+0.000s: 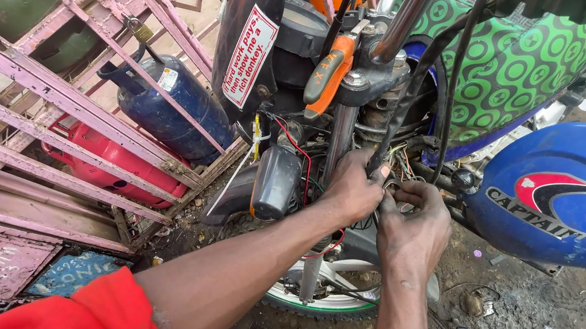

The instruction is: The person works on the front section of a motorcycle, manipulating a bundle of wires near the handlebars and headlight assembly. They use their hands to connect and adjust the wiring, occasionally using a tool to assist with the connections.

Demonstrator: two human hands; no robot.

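Both of my hands work at the front of a motorcycle, just below its handlebar. My left hand (351, 185), at the end of a red-sleeved arm, is closed around a bundle of black cables (410, 100) that runs down from the handlebar. Just below it, my right hand (413, 228) pinches thin loose wires (399, 162) behind the headlight area. A red wire (300, 157) loops down beside the grey turn-signal housing (274, 182). An orange-and-grey handled tool (325, 74) rests on the fork clamp above my hands.
A blue round cover (563, 193) sits at the right, below a green patterned tank cover (523, 59). A pink metal cage (51, 111) at the left holds a blue gas cylinder (171, 110) and a red one (112, 164). The front wheel (317, 301) stands on dirty ground.
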